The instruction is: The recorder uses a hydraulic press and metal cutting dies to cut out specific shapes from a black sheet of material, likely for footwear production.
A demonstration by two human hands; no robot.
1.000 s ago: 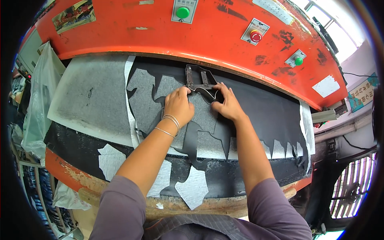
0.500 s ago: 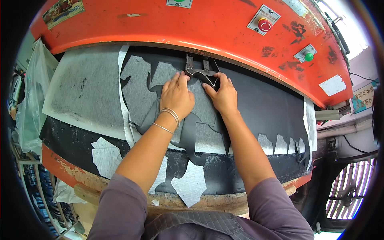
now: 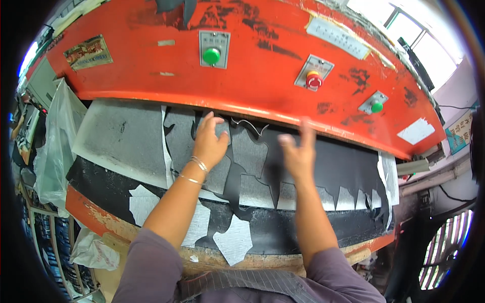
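Note:
My left hand [image 3: 210,141] is raised over the cut part of a black sheet [image 3: 328,161], fingers apart and holding nothing. To the right, my right hand [image 3: 300,154] is lifted off the sheet, slightly blurred, with thumb and fingers spread. Between them, at the lower edge of the red press [image 3: 166,76], shows the wavy metal edge of a cutting die [image 3: 248,125]. The rest of the die is hidden beneath the press. Shaped holes in the black sheet let a grey backing [image 3: 247,156] show through.
The press front carries a green button [image 3: 211,56], a red stop button [image 3: 313,80] and a smaller green button [image 3: 377,106]. Pale scraps [image 3: 234,241] lie on the near black strip. A clear plastic bag [image 3: 58,136] hangs at the left.
Both hands have let go of the die and moved apart, the right one further right. My view has tilted up, so more of the press front shows and less of the die.

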